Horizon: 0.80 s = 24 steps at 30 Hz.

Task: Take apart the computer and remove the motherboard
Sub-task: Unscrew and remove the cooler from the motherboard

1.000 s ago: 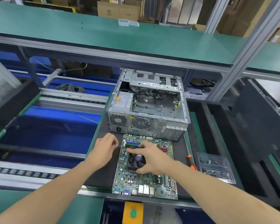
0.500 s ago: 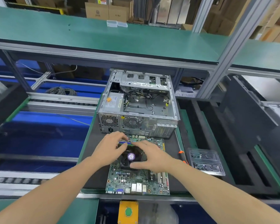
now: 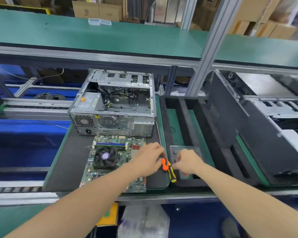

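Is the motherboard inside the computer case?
No, the motherboard lies on the black mat in front of the open computer case.

I see bare black mat (image 3: 67, 160) left of the motherboard (image 3: 100, 174), a flat lane in from the near side. The open computer case (image 3: 113, 123) walls off the far side, just behind the board, and the cooler fan (image 3: 105, 157) rises from its middle. On the right, the left hand (image 3: 148, 160), right hand (image 3: 187, 162) and a screwdriver (image 3: 168, 166) crowd the strip beside the foam tray (image 3: 184, 110) with its raised ribs. The upper shelf (image 3: 110, 36) caps the room overhead.
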Tool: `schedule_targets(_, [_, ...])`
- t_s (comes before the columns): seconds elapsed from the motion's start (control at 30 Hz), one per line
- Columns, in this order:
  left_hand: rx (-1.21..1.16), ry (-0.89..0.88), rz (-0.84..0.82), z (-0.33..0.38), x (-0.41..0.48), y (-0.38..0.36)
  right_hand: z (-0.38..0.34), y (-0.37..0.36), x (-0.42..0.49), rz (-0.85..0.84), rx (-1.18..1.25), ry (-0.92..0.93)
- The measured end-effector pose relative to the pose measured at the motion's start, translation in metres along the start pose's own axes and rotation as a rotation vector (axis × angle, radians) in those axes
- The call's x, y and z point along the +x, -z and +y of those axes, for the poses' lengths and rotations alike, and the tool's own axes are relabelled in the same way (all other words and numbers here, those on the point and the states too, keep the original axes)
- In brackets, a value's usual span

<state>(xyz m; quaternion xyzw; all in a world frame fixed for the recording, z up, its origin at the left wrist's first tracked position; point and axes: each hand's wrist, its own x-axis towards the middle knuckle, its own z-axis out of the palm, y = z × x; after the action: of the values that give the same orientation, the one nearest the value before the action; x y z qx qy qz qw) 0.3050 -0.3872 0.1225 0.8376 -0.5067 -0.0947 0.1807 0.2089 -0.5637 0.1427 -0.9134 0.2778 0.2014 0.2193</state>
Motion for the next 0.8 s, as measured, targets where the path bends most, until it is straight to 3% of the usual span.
schedule_targets(0.23, [0.102, 0.196, -0.157, 0.012, 0.010, -0.056, 0.014, -0.049, -0.014, 0.059, 0.079, -0.032])
schedule_targets(0.43, [0.032, 0.331, -0.060, 0.010, 0.007, -0.058, 0.011, -0.059, -0.014, 0.112, 0.182, -0.061])
schedule_targets(0.6, [0.173, 0.447, 0.013, 0.009, 0.002, -0.061, 0.009, -0.056, -0.013, 0.117, 0.406, -0.041])
schedule_targets(0.8, [0.250, 0.356, 0.014, 0.003, 0.002, -0.054, 0.000, -0.045, -0.014, 0.236, 0.712, -0.077])
